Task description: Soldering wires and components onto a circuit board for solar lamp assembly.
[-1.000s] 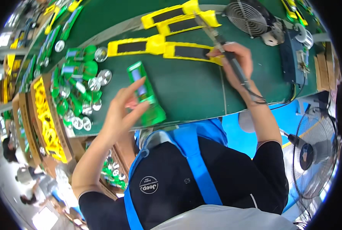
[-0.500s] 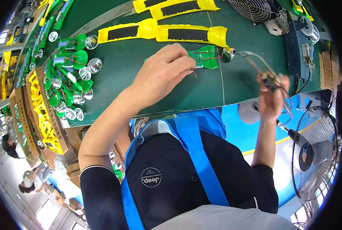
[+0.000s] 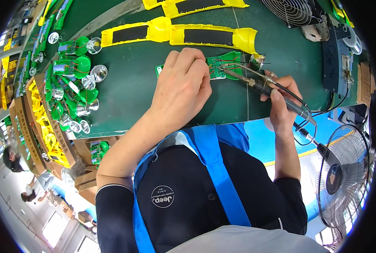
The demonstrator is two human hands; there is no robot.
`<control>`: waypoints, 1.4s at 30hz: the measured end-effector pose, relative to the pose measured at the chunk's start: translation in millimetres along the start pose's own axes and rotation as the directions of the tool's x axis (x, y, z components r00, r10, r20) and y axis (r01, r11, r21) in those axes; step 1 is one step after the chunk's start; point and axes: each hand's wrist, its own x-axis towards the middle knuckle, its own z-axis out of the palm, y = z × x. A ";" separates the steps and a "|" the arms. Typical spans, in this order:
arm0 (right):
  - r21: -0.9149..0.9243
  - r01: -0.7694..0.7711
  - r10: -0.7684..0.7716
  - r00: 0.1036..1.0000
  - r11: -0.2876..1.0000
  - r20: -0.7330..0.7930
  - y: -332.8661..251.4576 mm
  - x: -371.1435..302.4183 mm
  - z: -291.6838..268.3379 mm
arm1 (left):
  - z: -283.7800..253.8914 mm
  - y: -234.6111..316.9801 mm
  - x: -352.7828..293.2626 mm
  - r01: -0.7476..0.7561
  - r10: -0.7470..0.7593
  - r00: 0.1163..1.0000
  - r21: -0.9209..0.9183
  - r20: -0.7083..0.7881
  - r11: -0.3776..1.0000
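On the green bench a green plastic lamp housing (image 3: 234, 57) lies with a green circuit board (image 3: 214, 62) in it. Thin red and black wires run from the board to a small lamp reflector (image 3: 258, 60) at its right. My left hand (image 3: 183, 82) is closed over the housing's left part, fingertips at the board; what they pinch is hidden. In my right hand (image 3: 285, 95) is a soldering iron (image 3: 261, 87) with a thin metal feed tube along it. Its tip reaches the board, close to my left fingertips; whether it touches, I cannot tell.
Yellow shells with black pads (image 3: 209, 37) lie behind the housing. Green lamp assemblies with reflectors (image 3: 76, 92) crowd the left, beside a carton of yellow parts (image 3: 49, 130). A blue-grey box unit (image 3: 336, 61) and a caged fan (image 3: 287, 10) stand right; a floor fan (image 3: 342, 175) is lower right.
My right hand has brought the soldering iron leftward and up from the bench's front edge to the circuit board. My left hand has stayed at the housing, its fingers shifted slightly.
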 end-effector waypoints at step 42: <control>-0.088 0.179 -0.189 0.975 0.980 -0.119 -26.5 5.8 -17.6 | -32.8 -11.2 -6.7 0.048 -0.019 0.964 -0.101 0.266 0.994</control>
